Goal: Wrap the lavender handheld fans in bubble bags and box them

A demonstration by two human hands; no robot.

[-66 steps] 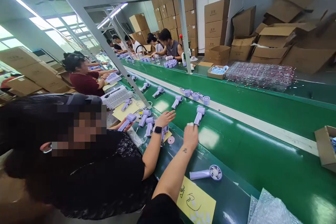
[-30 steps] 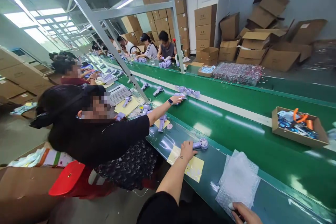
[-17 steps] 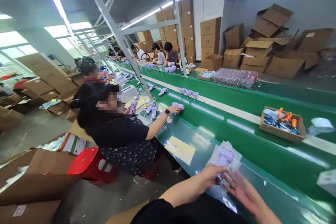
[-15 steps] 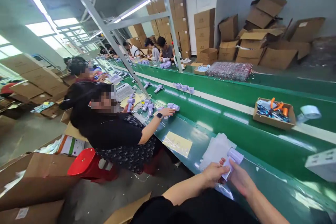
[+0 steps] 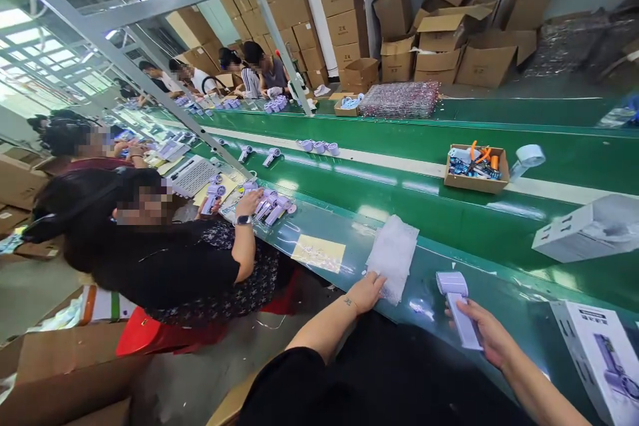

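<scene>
My right hand grips the handle of a lilac hand-held fan just above the green bench edge, fan head pointing away from me. My left hand pinches the near corner of a stack of bubble-wrap bags lying flat on the bench. A yellow paper sheet lies to the left of the bags.
A white product box stands at the near right, another white box on the green conveyor belt. A cardboard tray of tools and a tape roll sit further back. A seated co-worker handles several lilac fans at left.
I took the fan from the bench at left and brought it right. It has passed from both hands to my right hand alone; my left hand has gone to the bubble-wrap bags.
</scene>
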